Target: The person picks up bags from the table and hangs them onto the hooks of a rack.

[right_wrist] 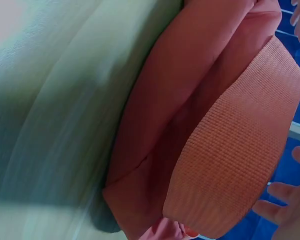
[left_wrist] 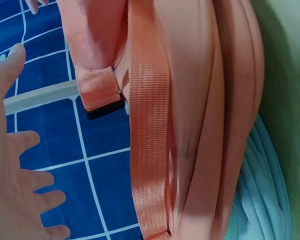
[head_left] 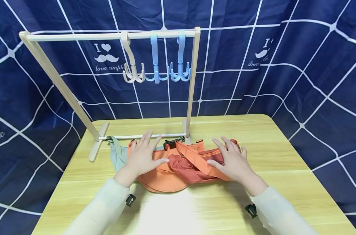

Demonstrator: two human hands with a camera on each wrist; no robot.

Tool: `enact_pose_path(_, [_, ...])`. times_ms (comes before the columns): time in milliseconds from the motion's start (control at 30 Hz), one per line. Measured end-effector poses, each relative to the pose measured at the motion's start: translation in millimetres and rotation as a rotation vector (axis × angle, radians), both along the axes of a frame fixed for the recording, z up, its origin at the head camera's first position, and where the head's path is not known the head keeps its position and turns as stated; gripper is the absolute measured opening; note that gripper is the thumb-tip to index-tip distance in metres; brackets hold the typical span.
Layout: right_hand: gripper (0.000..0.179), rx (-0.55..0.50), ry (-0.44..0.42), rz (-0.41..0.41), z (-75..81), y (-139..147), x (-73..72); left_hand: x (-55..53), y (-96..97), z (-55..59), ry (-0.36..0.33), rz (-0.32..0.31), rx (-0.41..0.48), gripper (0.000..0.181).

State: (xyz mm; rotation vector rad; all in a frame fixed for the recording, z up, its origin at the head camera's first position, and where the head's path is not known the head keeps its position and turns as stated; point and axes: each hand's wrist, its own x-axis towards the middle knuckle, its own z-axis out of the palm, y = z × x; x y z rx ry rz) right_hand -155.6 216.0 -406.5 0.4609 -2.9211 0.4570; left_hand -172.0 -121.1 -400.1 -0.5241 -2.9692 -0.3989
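Three waist bags lie overlapping on the table: a pale blue-green one at left, an orange one in the middle and a rust-red one at right. An orange webbing strap crosses the red bag, and a black buckle sits at the top. Over the left part of the orange bag is my left hand, fingers spread. My right hand is spread above the red bag's right end. Neither hand grips anything; in the left wrist view, a gap separates the left hand from the orange webbing.
Behind the bags stands a wooden rack with a white top rail. From it hang a beige claw hook and two blue claw hooks. Dark blue gridded cloth surrounds the wooden table.
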Motion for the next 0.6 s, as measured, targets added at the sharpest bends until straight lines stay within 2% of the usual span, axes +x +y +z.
enact_pose_path(500, [0.080, 0.018, 0.049, 0.097, -2.0, 2, 1.5, -9.6, 12.5, -2.4, 0.029, -0.103, 0.008, 0.089])
enact_pose_path(600, [0.079, 0.028, 0.060, 0.121, -1.9, 3, 2.4, -11.0, 16.6, -2.9, 0.025, -0.133, 0.031, 0.088])
